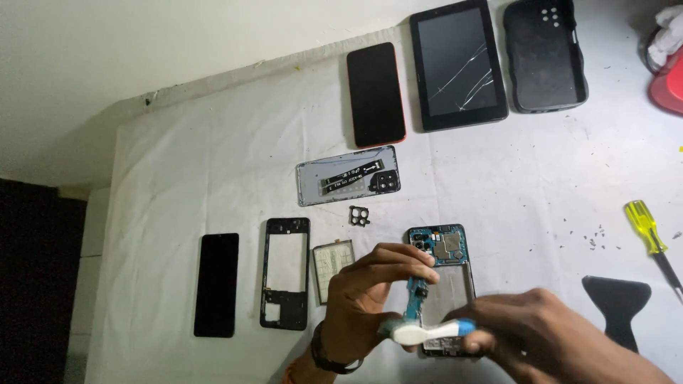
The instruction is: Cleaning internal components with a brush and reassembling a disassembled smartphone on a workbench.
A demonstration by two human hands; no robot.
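My left hand (pixel 370 291) pinches a small blue circuit board (pixel 415 302) and holds it upright above the opened phone body (pixel 448 249). My right hand (pixel 548 334) grips a white brush with a blue band (pixel 434 331), whose head lies against the lower end of the board. The phone body lies flat under both hands, its blue main board and camera cluster showing at the top.
On the white cloth lie a black screen (pixel 216 283), a black middle frame (pixel 284 273), a battery (pixel 329 269), a grey back cover (pixel 347 176), a camera ring (pixel 359 215), a red-edged phone (pixel 375 94), a cracked tablet (pixel 457 64), a black case (pixel 545 54), a yellow screwdriver (pixel 649 231), a black pry tool (pixel 617 299) and loose screws (pixel 594 240).
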